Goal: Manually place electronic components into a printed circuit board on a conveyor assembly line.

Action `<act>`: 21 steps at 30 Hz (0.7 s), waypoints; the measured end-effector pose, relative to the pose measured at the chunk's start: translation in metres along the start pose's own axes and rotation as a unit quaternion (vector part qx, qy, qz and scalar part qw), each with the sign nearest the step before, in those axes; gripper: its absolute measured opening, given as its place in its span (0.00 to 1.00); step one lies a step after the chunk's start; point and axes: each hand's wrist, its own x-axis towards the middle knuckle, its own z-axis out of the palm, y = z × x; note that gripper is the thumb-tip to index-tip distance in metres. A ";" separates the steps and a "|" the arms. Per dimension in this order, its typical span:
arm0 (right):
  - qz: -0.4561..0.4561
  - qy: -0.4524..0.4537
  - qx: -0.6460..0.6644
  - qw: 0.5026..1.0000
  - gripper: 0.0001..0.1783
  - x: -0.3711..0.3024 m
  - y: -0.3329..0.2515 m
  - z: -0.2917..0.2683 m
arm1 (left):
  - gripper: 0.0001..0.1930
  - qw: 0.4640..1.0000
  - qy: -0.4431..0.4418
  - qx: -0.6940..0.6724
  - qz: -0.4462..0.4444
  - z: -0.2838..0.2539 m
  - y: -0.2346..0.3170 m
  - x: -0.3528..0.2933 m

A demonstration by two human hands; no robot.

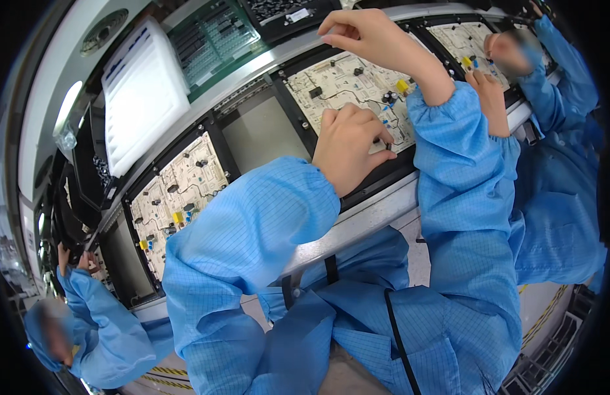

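Over the front edge of a pale circuit board (344, 85) in a black frame, my left hand (351, 145) is closed. Its thumb and forefinger pinch a small black component (388, 146), too small to name more exactly. Above the board's far side, my right hand (367, 36) hangs with curled fingers, thumb near the forefinger. Whatever its fingertips hold, if anything, cannot be made out. Black, blue and yellow parts stand on the board, among them a yellow block (402, 86) beneath my right forearm.
Another framed board (180, 178) lies to the left past a bare grey plate (262, 135). Behind the line are a white tray (143, 92), a green rack (216, 43) and a black bin (278, 12) of small parts. Co-workers in blue sit at both sides; one's hand (489, 99) is near the right board.
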 end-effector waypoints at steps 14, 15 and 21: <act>-0.053 0.057 -0.010 0.997 0.10 -0.004 0.026 -0.005 | 0.10 0.996 0.024 0.066 -0.047 0.015 0.003 0.012; -0.060 0.059 -0.011 0.996 0.10 -0.003 0.027 -0.005 | 0.10 0.996 0.023 0.066 -0.055 0.016 0.003 0.013; -0.095 0.060 -0.020 0.994 0.10 0.000 0.030 -0.003 | 0.11 0.989 0.030 0.142 -0.033 0.014 0.009 0.016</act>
